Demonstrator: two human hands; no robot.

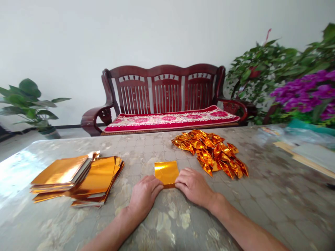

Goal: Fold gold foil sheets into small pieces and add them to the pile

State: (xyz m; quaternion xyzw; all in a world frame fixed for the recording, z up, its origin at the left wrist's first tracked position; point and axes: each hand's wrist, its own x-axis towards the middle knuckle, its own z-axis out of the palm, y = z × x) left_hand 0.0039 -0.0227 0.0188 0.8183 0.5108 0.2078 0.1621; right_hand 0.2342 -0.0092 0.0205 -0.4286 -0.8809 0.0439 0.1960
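A sheet of gold foil paper [166, 172] lies on the table between my hands, its near edge turned up in a narrow fold. My left hand [146, 192] grips the left end of that fold, fingers curled and pressed together. At the right end, my right hand [194, 185] pinches the same fold with bent fingers. To the left sit two overlapping stacks of flat gold foil sheets [62, 169]. Beyond my right hand is a heap of folded, pointed gold foil pieces [209, 148].
The table [167, 223] has a patterned, glossy cover. Clear plastic and flat boards [311, 153] rest at its right side, near purple flowers [306, 92]. Behind the table stands a dark red wooden bench [167, 90] with a floral cushion [172, 119]. A potted plant [31, 104] stands at left.
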